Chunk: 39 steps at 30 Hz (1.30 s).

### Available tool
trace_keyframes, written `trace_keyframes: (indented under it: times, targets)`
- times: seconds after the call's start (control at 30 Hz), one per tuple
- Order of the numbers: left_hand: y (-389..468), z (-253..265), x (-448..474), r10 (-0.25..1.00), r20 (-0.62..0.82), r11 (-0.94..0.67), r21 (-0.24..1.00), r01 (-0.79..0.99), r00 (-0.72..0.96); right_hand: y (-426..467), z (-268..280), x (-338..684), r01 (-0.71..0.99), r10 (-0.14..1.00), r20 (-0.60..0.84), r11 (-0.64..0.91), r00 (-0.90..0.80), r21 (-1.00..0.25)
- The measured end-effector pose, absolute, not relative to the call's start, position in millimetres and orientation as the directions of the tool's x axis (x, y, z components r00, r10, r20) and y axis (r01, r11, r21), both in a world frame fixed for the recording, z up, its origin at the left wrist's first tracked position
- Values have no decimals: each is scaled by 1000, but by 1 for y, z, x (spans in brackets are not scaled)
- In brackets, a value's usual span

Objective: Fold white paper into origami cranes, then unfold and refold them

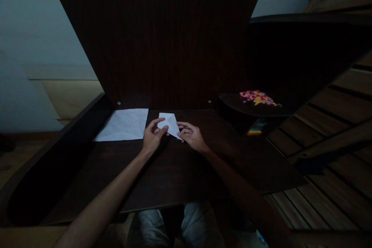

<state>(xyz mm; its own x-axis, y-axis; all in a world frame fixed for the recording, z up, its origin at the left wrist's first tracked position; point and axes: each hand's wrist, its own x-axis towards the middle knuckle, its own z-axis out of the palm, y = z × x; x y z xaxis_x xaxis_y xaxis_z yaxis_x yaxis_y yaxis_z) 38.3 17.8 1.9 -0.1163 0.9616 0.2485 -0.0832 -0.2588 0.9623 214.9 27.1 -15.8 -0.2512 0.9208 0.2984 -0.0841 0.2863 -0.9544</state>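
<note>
A small folded piece of white paper (171, 121) is held up between my two hands, over the dark wooden desk (174, 174). My left hand (154, 133) grips its left side, thumb in front and fingers around the edge. At its lower right corner, my right hand (192, 135) pinches the paper between thumb and fingers. To the left of my left hand lies a larger white sheet (123, 124) with creases across it, flat on the desk.
A dark panel (174, 38) rises behind the desk, and a raised side wall (58, 155) bounds it on the left. On a small shelf (229, 102) at the right sits a pile of pink, red and yellow pieces (257, 97). Wooden slats (334, 108) stand farther right.
</note>
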Motion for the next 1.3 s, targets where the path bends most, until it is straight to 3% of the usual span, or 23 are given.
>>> trace_keyframes:
  times: [0.37,0.63,0.83,1.03,1.3]
  targets:
    - [12,5,42,964,229,-221,973,-73,132,24,-11,211,-56,930,297,292,-216,-955]
    - [16,-2,36,973,183,-164,978,-132,141,27,-5,218,-2,919,393,393,-41,-920]
    - [19,-2,30,972,204,-195,977,-87,117,32,-4,225,-55,945,327,326,3,-944]
    - [16,-1,36,954,195,-142,963,-230,229,34,-4,227,-204,971,237,233,4,-951]
    - [15,1,37,969,140,-106,980,-170,204,32,0,230,-261,970,174,126,-169,-957]
